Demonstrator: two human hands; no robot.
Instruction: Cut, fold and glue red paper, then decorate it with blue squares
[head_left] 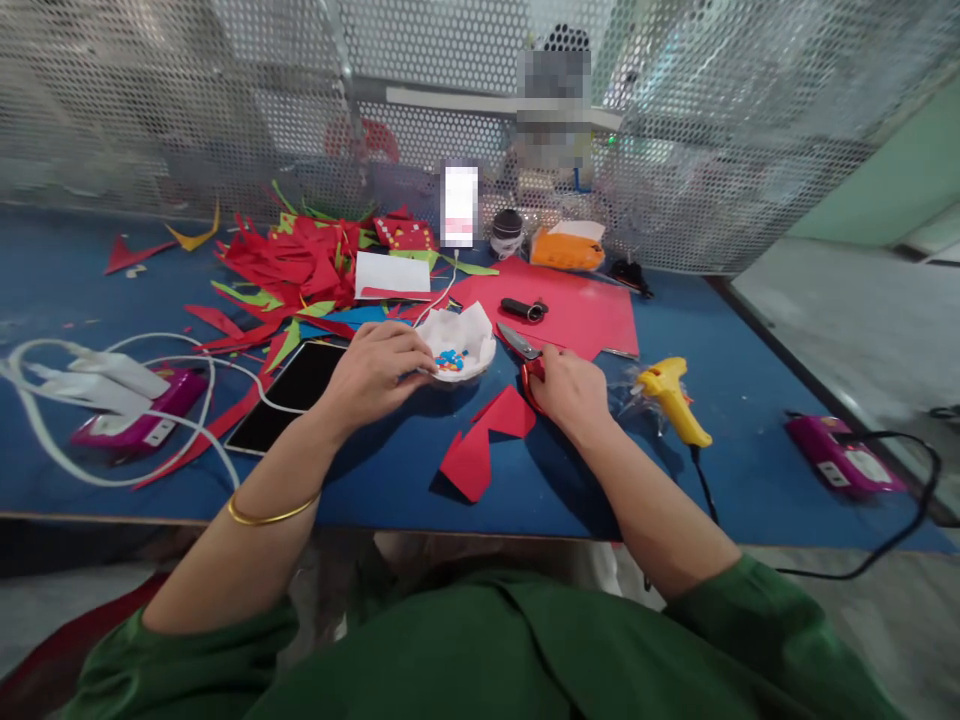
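My left hand (pixel 382 366) pinches the left rim of a small white paper-lined bowl (pixel 477 338). Small blue and orange bits (pixel 451 360) lie inside it. To the right, my right hand (pixel 571 388) is closed around the red handles of a pair of scissors (pixel 519 342), whose blades point up and left toward the bowl. Between and below the hands rests a folded red paper piece (pixel 474 458) on the blue table. Behind the scissors is a large red sheet (pixel 574 310) with a black key fob (pixel 523 309) on it.
Red and green paper scraps (pixel 292 255) pile up at the back left. A tablet (pixel 296 395) and white cables (pixel 214 440) lie beside my left arm. A yellow glue gun (pixel 673 392) and a purple power strip (pixel 841 455) sit at right. A mesh partition (pixel 247 110) stands behind.
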